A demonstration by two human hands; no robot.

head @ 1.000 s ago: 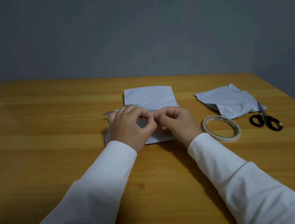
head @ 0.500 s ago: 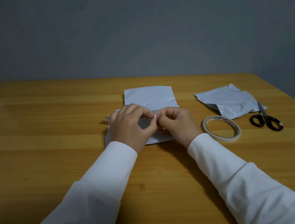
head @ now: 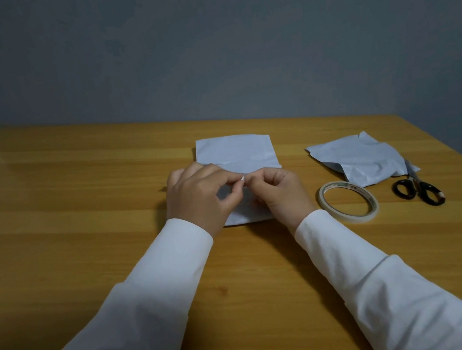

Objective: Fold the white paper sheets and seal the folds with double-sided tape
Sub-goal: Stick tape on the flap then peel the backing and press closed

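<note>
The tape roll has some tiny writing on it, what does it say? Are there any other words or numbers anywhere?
Tape roll: a small green mark and some dark print on the inside of its ring, too small and blurred to read.
Scissors: no writing to be seen.
White paper sheets and the crumpled paper: blank, no words or numbers.
Table and wall: no signs or labels.

- A folded paper sheet (head: 236, 154) lies mid-table (head: 54, 211), partly under both hands.
- Left hand (head: 200, 199) and right hand (head: 281, 192) meet above it.
- Right of them lies the tape roll (head: 348, 201).
- Behind the roll lies a crumpled sheet (head: 358, 159).
- The scissors (head: 418, 191) lie right of the roll, blades under that sheet.
</note>
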